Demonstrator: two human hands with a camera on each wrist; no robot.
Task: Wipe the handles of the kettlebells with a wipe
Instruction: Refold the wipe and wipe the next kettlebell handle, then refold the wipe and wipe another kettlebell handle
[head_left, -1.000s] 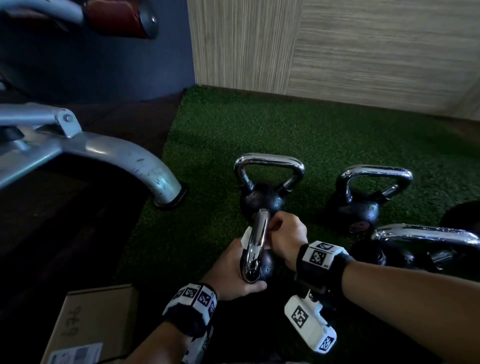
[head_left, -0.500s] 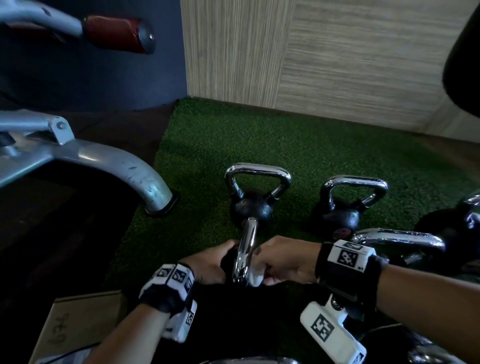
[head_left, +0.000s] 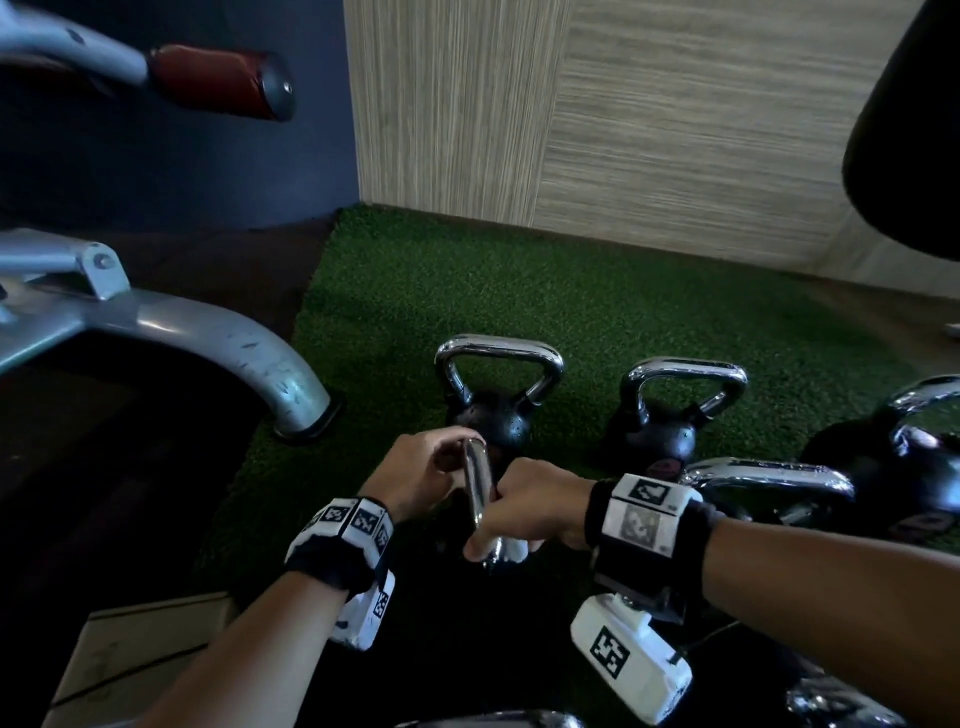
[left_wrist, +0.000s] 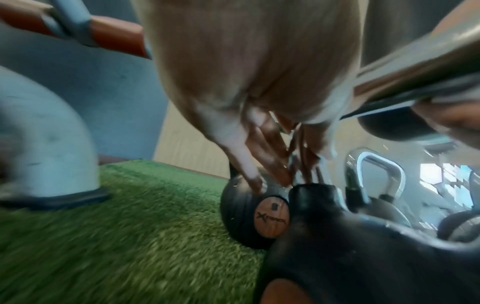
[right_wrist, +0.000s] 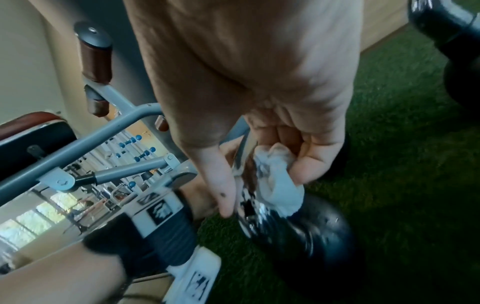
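The kettlebell in front of me has a chrome handle (head_left: 477, 486) that runs away from me between both hands. My right hand (head_left: 524, 514) grips a white wipe (head_left: 511, 550) wrapped round the handle's near end. In the right wrist view the wipe (right_wrist: 275, 179) bunches between fingers and thumb just above the black ball (right_wrist: 311, 232). My left hand (head_left: 428, 467) curls over the handle's far end. Behind it on the green turf (head_left: 519, 291) stand a small kettlebell (head_left: 491, 421) and a second one (head_left: 660, 441).
More kettlebells sit at the right (head_left: 893, 467), one with a long chrome handle (head_left: 769, 475). A grey machine leg (head_left: 270, 374) lands at the turf's left edge, under a red padded grip (head_left: 218, 83). A cardboard box (head_left: 130, 660) lies near left. A wood-panel wall (head_left: 675, 130) closes the back.
My right hand has slid the wipe along the handle from its far part to its near end. My left hand has shifted from the near side to the far end.
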